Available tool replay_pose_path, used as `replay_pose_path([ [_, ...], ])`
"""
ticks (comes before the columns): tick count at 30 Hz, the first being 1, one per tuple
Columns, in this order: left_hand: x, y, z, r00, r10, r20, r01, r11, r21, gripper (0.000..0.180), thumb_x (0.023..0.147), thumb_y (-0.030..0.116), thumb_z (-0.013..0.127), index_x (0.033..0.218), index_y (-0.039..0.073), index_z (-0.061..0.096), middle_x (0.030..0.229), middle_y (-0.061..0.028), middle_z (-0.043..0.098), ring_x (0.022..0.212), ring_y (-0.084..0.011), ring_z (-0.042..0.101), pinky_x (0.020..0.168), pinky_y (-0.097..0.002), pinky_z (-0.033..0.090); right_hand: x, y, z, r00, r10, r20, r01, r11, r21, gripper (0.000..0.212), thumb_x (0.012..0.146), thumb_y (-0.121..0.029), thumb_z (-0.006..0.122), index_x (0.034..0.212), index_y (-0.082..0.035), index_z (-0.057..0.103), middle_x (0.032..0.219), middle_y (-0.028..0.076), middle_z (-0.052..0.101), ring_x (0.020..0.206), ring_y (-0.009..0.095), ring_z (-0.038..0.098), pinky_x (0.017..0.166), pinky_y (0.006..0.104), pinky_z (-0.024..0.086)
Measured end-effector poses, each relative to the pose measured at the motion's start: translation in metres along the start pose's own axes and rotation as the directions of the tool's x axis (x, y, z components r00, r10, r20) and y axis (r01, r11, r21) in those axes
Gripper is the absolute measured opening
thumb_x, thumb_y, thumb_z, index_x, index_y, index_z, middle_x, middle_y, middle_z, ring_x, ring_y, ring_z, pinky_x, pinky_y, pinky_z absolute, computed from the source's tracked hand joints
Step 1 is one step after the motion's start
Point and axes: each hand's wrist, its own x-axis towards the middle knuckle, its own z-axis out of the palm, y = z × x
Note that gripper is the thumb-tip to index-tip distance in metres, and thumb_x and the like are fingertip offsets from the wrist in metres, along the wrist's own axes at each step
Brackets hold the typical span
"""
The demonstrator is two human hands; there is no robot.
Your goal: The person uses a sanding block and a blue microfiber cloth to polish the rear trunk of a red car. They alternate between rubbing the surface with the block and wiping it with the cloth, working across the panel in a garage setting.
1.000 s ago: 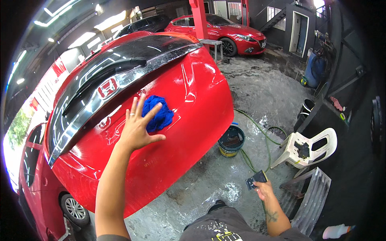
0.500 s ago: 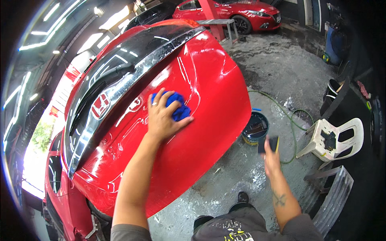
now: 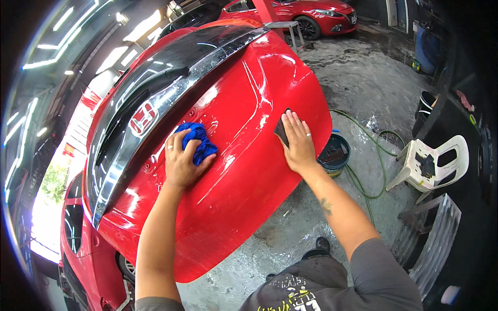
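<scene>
A blue cloth (image 3: pixel 199 142) is bunched under my left hand (image 3: pixel 181 160), whose curled fingers grip it against the red tailgate (image 3: pixel 249 171) of a car. My right hand (image 3: pixel 299 145) presses a dark flat pad (image 3: pixel 281 132) onto the panel's right part. Its fingers lie along the pad and cover much of it. Wet-looking marks and reflections show on the paint. Beyond my left hand, the chrome strip carries a badge (image 3: pixel 143 118) below the dark rear window (image 3: pixel 171 62).
A dark bucket (image 3: pixel 336 165) of water stands just past the tailgate's right edge. A green hose (image 3: pixel 383 171) curls over the grey floor. To the right are a white plastic chair (image 3: pixel 450 155) and a metal step bench (image 3: pixel 438 243). Another red car (image 3: pixel 321 15) is parked behind.
My right hand has swung from beside the bucket up onto the tailgate, bringing the dark pad against the paint. My left hand has slid the blue cloth left across the panel.
</scene>
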Motion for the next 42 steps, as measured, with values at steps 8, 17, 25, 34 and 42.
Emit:
replay_pose_path([
  [8,-0.026,0.006,-0.004,0.999,-0.042,-0.015,0.042,0.997,0.061,0.055,0.086,0.049,0.092,0.125,0.015,0.076,0.152,-0.0187,0.058,0.145,-0.0437,0.053,0.125,-0.0676,0.038,-0.119,-0.205,0.024,0.977,-0.12,0.176,0.114,0.992,0.046,0.094,0.089,-0.019,0.072,0.175,-0.004,0.037,0.184,0.02,0.035,0.172,0.041,0.027,0.135,0.0731,0.015],
  [17,-0.021,0.007,-0.009,0.998,-0.041,-0.055,0.043,0.998,0.042,0.052,0.086,0.049,0.091,0.123,0.016,0.076,0.154,-0.0183,0.059,0.144,-0.0437,0.054,0.124,-0.0673,0.038,-0.014,-0.063,0.002,0.989,0.143,-0.029,-0.145,0.987,-0.072,0.062,0.116,-0.035,0.057,0.168,-0.006,0.041,0.18,0.025,0.035,0.167,0.047,0.032,0.131,0.0739,0.025],
  [25,-0.005,0.017,0.004,0.991,-0.113,-0.066,0.115,0.993,0.024,0.05,0.079,0.049,0.095,0.106,0.011,0.078,0.132,-0.0162,0.068,0.126,-0.0397,0.061,0.114,-0.0571,0.046,-0.11,-0.213,0.021,0.987,-0.055,0.153,0.048,0.998,0.048,0.079,0.11,-0.049,0.063,0.171,-0.005,0.04,0.179,0.026,0.039,0.169,0.044,0.033,0.134,0.0705,0.022],
  [34,0.058,0.064,0.044,0.995,-0.077,-0.063,0.072,0.995,-0.076,0.041,0.08,0.046,0.094,0.098,0.012,0.08,0.117,-0.0152,0.07,0.115,-0.0385,0.066,0.106,-0.0553,0.048,0.036,-0.013,0.012,0.945,0.325,-0.026,-0.325,0.936,-0.135,0.067,0.12,-0.045,0.046,0.172,-0.003,0.039,0.183,0.021,0.033,0.172,0.037,0.028,0.137,0.0641,0.021],
  [42,0.093,0.076,0.068,0.993,-0.095,-0.074,0.094,0.995,-0.025,0.04,0.081,0.045,0.092,0.099,0.012,0.079,0.118,-0.016,0.071,0.116,-0.04,0.066,0.11,-0.0589,0.046,0.052,0.02,0.001,0.977,0.21,0.027,-0.205,0.971,-0.121,0.067,0.119,-0.045,0.048,0.172,-0.005,0.04,0.181,0.023,0.036,0.169,0.04,0.032,0.135,0.066,0.025],
])
